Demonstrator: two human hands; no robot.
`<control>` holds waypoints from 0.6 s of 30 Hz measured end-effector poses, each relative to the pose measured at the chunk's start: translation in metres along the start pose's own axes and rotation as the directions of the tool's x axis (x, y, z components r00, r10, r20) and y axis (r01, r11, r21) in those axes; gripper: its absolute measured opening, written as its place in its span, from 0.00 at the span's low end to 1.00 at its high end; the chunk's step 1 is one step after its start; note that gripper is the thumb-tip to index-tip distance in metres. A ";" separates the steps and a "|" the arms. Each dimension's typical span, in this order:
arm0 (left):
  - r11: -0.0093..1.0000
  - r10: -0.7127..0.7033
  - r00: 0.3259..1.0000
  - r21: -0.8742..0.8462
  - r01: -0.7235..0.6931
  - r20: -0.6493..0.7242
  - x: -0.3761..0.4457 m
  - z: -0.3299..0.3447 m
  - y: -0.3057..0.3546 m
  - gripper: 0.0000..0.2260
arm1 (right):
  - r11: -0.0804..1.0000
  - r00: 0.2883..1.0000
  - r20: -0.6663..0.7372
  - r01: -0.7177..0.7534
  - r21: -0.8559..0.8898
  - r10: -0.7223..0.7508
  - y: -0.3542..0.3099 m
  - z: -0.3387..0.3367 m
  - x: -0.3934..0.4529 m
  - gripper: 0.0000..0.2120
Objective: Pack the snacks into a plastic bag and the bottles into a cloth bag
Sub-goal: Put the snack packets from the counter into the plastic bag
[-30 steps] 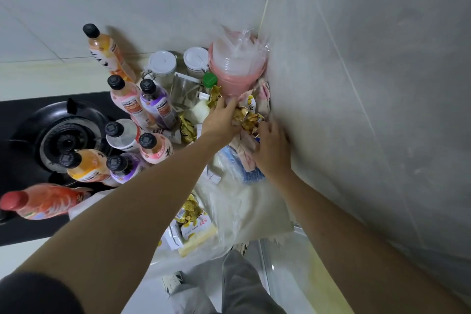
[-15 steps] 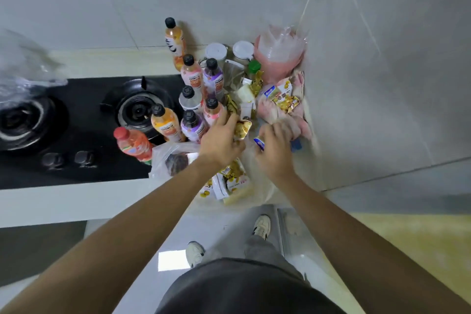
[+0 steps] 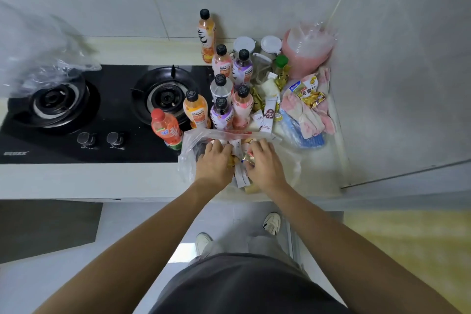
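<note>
Pale bench point(image 3: 127, 178) along a grey tiled wall, with a black two-burner hob point(image 3: 76, 120) set into its left part. Crinkled clear film point(image 3: 38, 53) over the far-left burner. Cluster of upright bottles point(image 3: 221, 89) right of the hob, a red one point(image 3: 165, 127) nearest the front edge, an orange one point(image 3: 207, 35) at the back by the wall. Loose snacks point(image 3: 309, 95) and sachets scattered right of the bottles, towards the corner, near a pink bagged stack point(image 3: 305, 51) and pink cloth point(image 3: 311, 117). Clear plastic bag point(image 3: 188, 153) open at the front edge, just in front of the bottles. Both hands down inside its mouth: left hand point(image 3: 215, 163) with fingers curled over packets in there, right hand point(image 3: 263, 163) pinching a gold-wrapped snack point(image 3: 247, 158). Cannot tell what exactly the left grip has closed on.
</note>
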State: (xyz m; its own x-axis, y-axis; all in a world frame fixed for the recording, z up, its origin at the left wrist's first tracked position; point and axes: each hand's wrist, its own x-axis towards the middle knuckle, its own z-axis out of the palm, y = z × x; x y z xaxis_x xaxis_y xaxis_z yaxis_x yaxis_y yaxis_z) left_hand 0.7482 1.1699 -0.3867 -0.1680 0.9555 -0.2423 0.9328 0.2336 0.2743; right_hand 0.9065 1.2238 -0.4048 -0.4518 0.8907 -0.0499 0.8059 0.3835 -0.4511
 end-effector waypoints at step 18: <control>0.968 0.203 0.979 -0.142 -0.205 -0.030 0.145 -0.024 0.122 0.20 | 0.953 0.974 -0.223 -0.114 -0.282 0.050 0.127 -0.096 0.108 0.17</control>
State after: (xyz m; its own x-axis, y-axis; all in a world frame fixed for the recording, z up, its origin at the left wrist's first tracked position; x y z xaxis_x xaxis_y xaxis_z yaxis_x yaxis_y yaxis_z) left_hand 0.8301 1.3414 -0.3666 0.0156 0.9880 -0.1534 0.8927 0.0554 0.4472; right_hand 0.9966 1.3917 -0.3816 -0.3142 0.9408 0.1273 0.9270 0.3330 -0.1727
